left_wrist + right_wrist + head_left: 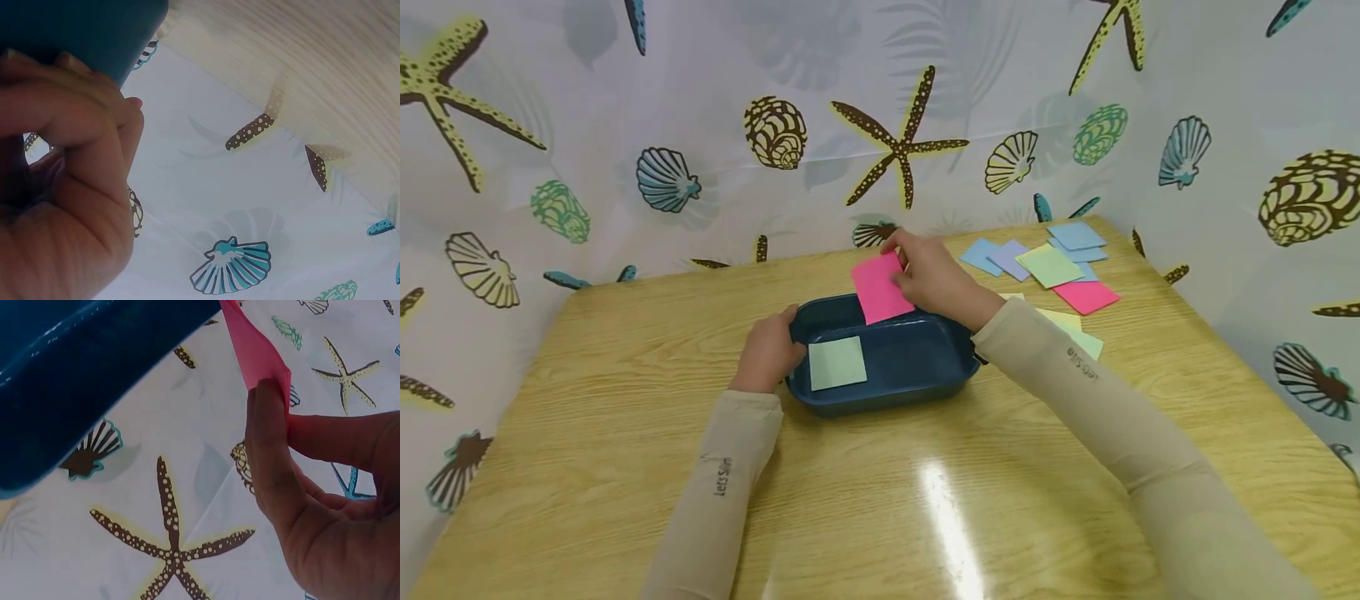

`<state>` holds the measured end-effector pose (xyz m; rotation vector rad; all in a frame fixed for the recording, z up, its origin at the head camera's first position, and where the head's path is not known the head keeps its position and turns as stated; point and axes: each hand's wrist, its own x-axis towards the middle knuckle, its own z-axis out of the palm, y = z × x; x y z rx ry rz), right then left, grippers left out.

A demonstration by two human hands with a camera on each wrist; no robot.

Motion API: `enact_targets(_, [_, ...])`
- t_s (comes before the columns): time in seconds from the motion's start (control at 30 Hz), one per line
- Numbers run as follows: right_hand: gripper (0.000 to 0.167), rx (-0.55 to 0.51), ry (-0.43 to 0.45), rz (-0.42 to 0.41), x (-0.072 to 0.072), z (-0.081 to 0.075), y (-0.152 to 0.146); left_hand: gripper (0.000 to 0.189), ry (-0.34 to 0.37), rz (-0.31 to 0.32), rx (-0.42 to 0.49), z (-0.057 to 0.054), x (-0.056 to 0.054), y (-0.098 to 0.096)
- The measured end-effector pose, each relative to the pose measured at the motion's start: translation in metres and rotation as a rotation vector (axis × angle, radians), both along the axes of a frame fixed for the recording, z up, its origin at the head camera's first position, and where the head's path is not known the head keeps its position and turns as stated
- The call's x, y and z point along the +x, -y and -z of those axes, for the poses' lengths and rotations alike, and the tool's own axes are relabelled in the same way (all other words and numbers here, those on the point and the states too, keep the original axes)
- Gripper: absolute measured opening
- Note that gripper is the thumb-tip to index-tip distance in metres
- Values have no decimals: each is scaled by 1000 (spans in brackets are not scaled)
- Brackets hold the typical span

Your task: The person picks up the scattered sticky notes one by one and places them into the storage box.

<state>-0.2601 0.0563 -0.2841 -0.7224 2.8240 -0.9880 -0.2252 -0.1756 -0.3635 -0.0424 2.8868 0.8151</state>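
Note:
A dark blue plastic tray (pixel 917 354) sits mid-table, a pale green sticky note (pixel 838 364) lying flat in its left half. My left hand (pixel 767 350) grips the tray's left end; in the left wrist view its curled fingers (pixel 69 106) are at the tray's wall (pixel 94 31). Over the tray's back rim, my right hand (pixel 936 279) pinches a bright pink sticky note (pixel 882 289) by its right edge. The right wrist view shows the pink note (pixel 259 356) between thumb and fingers, beside the blue tray (pixel 81 381).
At the table's back right lie loose sticky notes: blue ones (pixel 1077 236), a lilac one (pixel 1008 259), a light green one (pixel 1048 266) and a pink one (pixel 1087 295). Pale notes (pixel 1081 340) lie partly behind my right forearm. A shell-patterned curtain (pixel 700 100) borders the wooden table (pixel 647 350).

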Motion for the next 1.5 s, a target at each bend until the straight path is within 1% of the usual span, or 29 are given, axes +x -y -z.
enact_targets(0.13, [34,8,66,-23,2,8,14,67,9,-3,3,0,0,-1])
enact_targets(0.23, [34,12,105,-35,2,13,21,67,9,5,4,1,-1,-1])
enact_targets(0.37, [34,57,130,-47,1,19,30,67,-1,22,4,1,-2,-1])
enact_targets(0.53, [33,120,172,-76,0,26,41,67,13,13,3,1,-3,0])
enact_targets(0.67, [31,142,238,-94,-3,34,50,67,22,7,-1,1,-4,-1])
enact_targets(0.83, [29,148,321,-93,-9,44,60,67,12,15,-2,1,-5,-1])
enact_targets(0.97, [29,159,362,-89,-12,50,64,67,9,16,1,2,-5,-2])
enact_targets(1.2, [32,146,422,-65,-13,55,70,66,-19,20,-7,3,-3,0])
enact_targets(1.5, [37,81,528,-27,-15,59,77,66,-14,7,-12,-1,-2,2])
